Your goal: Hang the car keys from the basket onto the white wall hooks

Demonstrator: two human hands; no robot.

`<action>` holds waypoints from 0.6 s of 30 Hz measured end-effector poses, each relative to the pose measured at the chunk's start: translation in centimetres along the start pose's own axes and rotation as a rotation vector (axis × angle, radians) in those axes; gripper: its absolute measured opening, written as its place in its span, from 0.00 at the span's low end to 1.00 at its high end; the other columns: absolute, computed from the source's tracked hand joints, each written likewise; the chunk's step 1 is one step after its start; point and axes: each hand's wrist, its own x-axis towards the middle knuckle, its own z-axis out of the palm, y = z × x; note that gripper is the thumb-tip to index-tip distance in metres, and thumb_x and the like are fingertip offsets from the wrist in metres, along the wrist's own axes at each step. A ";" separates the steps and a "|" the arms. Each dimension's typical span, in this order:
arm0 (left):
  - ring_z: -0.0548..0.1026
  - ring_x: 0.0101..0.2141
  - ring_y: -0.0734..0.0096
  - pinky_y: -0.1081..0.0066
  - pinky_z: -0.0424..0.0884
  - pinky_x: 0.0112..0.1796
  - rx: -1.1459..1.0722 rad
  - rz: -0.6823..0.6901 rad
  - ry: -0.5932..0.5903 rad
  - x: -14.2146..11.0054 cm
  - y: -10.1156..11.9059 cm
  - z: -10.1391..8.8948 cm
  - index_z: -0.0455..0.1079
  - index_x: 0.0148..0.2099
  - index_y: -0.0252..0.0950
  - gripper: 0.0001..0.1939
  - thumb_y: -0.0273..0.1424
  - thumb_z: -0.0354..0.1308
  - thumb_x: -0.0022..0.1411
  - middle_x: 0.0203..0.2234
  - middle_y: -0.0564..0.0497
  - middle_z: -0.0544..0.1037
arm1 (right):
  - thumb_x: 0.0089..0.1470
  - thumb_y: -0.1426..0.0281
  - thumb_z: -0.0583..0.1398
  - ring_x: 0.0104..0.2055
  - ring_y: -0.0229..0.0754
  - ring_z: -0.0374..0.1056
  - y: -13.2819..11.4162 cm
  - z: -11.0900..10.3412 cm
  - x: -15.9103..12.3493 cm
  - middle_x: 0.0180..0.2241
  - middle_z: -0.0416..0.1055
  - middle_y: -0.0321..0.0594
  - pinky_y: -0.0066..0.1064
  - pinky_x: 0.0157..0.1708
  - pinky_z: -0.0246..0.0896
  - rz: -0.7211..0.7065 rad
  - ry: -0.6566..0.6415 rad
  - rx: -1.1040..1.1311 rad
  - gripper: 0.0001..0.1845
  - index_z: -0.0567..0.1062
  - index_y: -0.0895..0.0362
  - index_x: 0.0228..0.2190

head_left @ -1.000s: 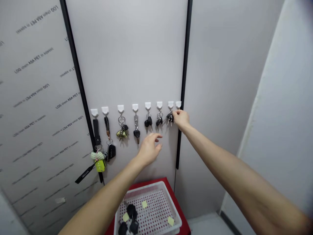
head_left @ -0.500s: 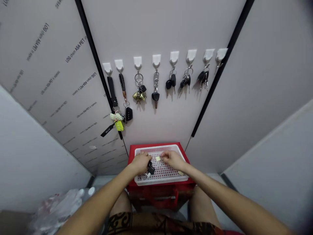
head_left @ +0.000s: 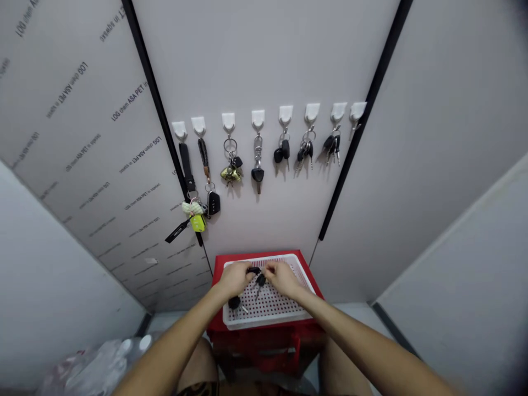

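Over the white perforated basket (head_left: 268,320), both hands are close together. My left hand (head_left: 236,279) is closed with a black key fob (head_left: 253,270) between thumb and fingers. My right hand (head_left: 282,276) pinches at the top of a bunch of keys (head_left: 260,280), which hangs between the hands with a metal blade pointing down. Whether the fob and this bunch share one ring cannot be made out. A second black-headed bunch of keys (head_left: 235,302) lies at the basket's left side, below my left wrist.
White hooks (head_left: 258,119) in a row on the wall (head_left: 264,60) hold several sets of keys. The basket stands on a red box (head_left: 220,261). Clear plastic bags and bottles (head_left: 111,357) lie on the floor to the left.
My hands have come together over the basket, with keys now between them. One bunch of keys lies alone at the left. The yellowish pieces are no longer visible.
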 end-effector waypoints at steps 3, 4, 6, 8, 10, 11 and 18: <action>0.66 0.35 0.72 0.74 0.60 0.34 -0.100 0.058 0.143 0.8 1.0 -1.4 0.63 0.37 0.37 0.12 0.29 0.42 0.50 0.34 0.50 0.69 | 0.43 0.68 0.46 0.21 0.31 0.57 -0.3 -3.5 0.6 0.18 0.63 0.35 0.21 0.22 0.50 -0.055 0.080 0.158 0.12 0.65 0.60 0.19; 0.65 0.36 0.73 0.74 0.60 0.36 -0.142 0.093 0.188 1.1 1.6 -2.0 0.62 0.38 0.37 0.13 0.28 0.41 0.50 0.35 0.50 0.69 | 0.43 0.68 0.46 0.20 0.31 0.57 -0.5 -4.9 0.9 0.17 0.62 0.35 0.21 0.22 0.50 -0.068 0.105 0.198 0.12 0.65 0.60 0.20; 0.64 0.38 0.74 0.75 0.58 0.39 -0.224 0.182 0.249 1.8 3.3 -3.6 0.60 0.42 0.36 0.16 0.26 0.42 0.49 0.38 0.50 0.67 | 0.43 0.67 0.47 0.19 0.30 0.55 -1.1 -8.1 1.4 0.16 0.61 0.34 0.21 0.21 0.51 -0.087 0.163 0.260 0.11 0.64 0.60 0.20; 0.63 0.39 0.75 0.75 0.58 0.41 -0.279 0.281 0.278 2.6 5.7 -5.5 0.57 0.44 0.35 0.18 0.24 0.43 0.48 0.40 0.49 0.66 | 0.42 0.66 0.48 0.18 0.30 0.55 -1.7 -11.4 1.8 0.15 0.59 0.33 0.21 0.20 0.51 -0.106 0.253 0.303 0.11 0.64 0.61 0.20; 0.62 0.40 0.75 0.74 0.58 0.41 -0.299 0.372 0.310 3.4 8.3 -7.6 0.55 0.46 0.35 0.20 0.24 0.43 0.47 0.41 0.49 0.65 | 0.41 0.66 0.49 0.17 0.29 0.55 -2.5 -14.7 2.3 0.14 0.59 0.32 0.22 0.19 0.52 -0.131 0.366 0.328 0.11 0.64 0.61 0.19; 0.62 0.40 0.74 0.73 0.58 0.42 -0.299 0.412 0.334 3.9 9.6 -8.7 0.54 0.47 0.35 0.21 0.24 0.44 0.47 0.42 0.49 0.64 | 0.41 0.66 0.50 0.17 0.29 0.54 -2.9 -16.3 2.5 0.14 0.58 0.31 0.22 0.19 0.52 -0.145 0.430 0.345 0.10 0.64 0.61 0.18; 0.62 0.41 0.70 0.69 0.58 0.42 -0.194 0.593 0.501 7.1 16.3 -14.9 0.50 0.49 0.35 0.22 0.26 0.43 0.48 0.45 0.49 0.60 | 0.37 0.69 0.53 0.13 0.28 0.54 -4.7 -25.5 4.2 0.12 0.57 0.30 0.21 0.14 0.54 -0.128 0.803 0.564 0.06 0.63 0.60 0.17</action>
